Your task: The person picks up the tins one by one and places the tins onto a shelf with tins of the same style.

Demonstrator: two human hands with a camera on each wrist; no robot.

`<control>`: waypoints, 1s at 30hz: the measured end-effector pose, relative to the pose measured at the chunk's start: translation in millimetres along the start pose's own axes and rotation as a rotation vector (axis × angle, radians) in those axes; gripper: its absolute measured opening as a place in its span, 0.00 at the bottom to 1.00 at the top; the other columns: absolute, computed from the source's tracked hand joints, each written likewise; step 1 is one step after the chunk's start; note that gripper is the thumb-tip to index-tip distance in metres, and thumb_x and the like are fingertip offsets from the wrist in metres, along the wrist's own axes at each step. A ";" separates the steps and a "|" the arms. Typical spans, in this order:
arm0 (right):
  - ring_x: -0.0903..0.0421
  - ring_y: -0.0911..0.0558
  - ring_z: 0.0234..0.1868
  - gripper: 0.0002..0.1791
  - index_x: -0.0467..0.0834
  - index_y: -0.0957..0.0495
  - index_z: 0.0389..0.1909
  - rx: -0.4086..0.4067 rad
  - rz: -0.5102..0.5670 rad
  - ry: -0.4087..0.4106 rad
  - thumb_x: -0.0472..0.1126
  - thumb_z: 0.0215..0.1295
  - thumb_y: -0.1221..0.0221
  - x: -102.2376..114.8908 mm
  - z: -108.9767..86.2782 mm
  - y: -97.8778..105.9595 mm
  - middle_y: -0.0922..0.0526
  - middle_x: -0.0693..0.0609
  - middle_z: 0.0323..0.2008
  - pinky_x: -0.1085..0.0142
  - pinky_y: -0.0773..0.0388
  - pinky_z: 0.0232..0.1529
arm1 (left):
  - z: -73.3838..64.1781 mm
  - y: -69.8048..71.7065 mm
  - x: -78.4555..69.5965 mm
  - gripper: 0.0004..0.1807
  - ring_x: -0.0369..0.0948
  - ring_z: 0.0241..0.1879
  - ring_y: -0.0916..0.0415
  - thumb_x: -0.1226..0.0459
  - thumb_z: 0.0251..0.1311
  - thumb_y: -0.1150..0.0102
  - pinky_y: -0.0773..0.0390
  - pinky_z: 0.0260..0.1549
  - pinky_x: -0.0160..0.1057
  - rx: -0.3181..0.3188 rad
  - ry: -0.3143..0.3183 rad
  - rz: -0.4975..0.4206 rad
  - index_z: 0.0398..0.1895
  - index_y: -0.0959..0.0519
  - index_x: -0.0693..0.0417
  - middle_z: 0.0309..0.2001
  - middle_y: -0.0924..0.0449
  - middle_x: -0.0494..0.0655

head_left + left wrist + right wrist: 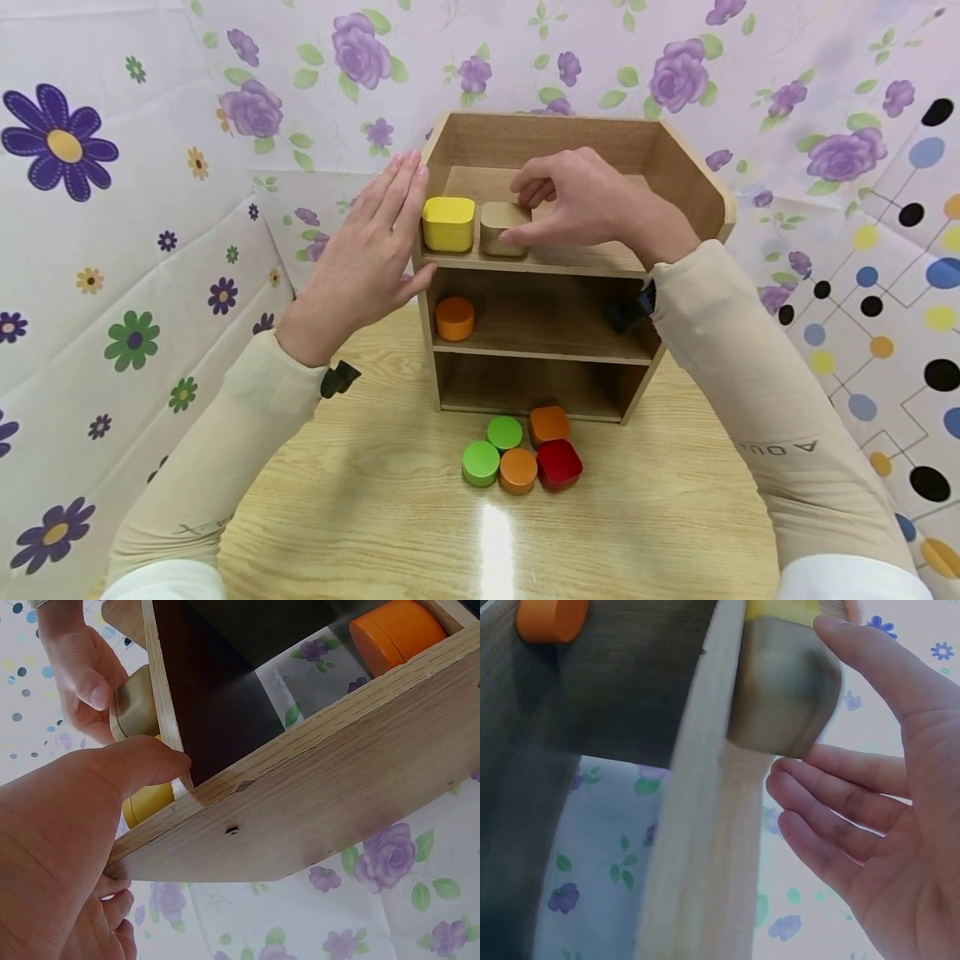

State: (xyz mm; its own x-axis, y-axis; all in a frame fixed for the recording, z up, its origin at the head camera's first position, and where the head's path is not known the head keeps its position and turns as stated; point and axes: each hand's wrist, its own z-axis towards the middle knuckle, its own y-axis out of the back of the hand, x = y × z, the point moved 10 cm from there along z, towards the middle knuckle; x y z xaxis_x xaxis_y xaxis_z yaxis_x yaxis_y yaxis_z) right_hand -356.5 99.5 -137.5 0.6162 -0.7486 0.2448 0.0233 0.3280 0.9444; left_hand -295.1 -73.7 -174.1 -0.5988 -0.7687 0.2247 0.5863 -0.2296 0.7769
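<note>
A small three-level wooden shelf (pixel 542 269) stands on the table. My left hand (pixel 365 237) rests against its left side, fingers straight, thumb (pixel 154 759) on the front edge. On the top level, a yellow rounded-square block (pixel 448 225) sits at the left end. Just right of it is a brown rounded-square block (pixel 501 218), which my right hand (pixel 588 198) pinches at its right side between thumb (pixel 855 649) and fingers. In the right wrist view the other fingers lie loosely bent below the block. An orange round block (pixel 454 319) sits at the left of the middle level.
In front of the shelf, two green round blocks (pixel 481 463), an orange round block (pixel 518 470), an orange rounded-square block (pixel 550 426) and a red rounded-square block (pixel 558 464) are grouped on the wooden table (pixel 360 500). Patterned cloth (pixel 225 167) hangs behind and beside the table.
</note>
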 end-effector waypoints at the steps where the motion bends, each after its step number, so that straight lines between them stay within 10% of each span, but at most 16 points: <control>1: 0.51 0.14 0.58 0.38 0.41 0.19 0.62 -0.001 -0.003 -0.002 0.62 0.59 0.26 -0.2 -3.4 3.0 0.12 0.47 0.55 0.54 0.20 0.67 | 0.0 -0.2 0.0 0.59 0.59 0.86 0.57 0.55 0.63 0.28 0.55 0.86 0.51 0.001 0.000 0.000 0.83 0.55 0.72 0.85 0.57 0.67; 17: 0.47 0.15 0.62 0.38 0.44 0.18 0.64 -0.100 -0.103 0.063 0.61 0.57 0.24 13.2 -65.5 43.7 0.12 0.47 0.59 0.46 0.21 0.68 | 0.5 0.7 -0.3 0.59 0.60 0.86 0.57 0.55 0.63 0.28 0.56 0.86 0.51 -0.002 -0.006 0.010 0.83 0.56 0.72 0.85 0.57 0.67; 30: 0.47 0.12 0.57 0.33 0.42 0.16 0.60 -0.131 -0.067 0.223 0.48 0.54 0.20 25.3 -110.5 21.8 0.10 0.47 0.55 0.45 0.17 0.60 | 0.6 -0.5 -0.8 0.59 0.60 0.86 0.57 0.55 0.62 0.27 0.55 0.86 0.51 -0.008 -0.014 -0.002 0.83 0.55 0.72 0.85 0.56 0.68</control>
State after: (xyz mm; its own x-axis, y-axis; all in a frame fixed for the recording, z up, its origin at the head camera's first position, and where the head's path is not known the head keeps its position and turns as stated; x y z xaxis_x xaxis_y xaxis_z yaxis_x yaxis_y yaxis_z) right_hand -253.4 151.4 -135.0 0.7677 -0.6305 0.1150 0.1622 0.3647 0.9169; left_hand -295.3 -72.7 -174.4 -0.6074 -0.7599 0.2317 0.5897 -0.2359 0.7724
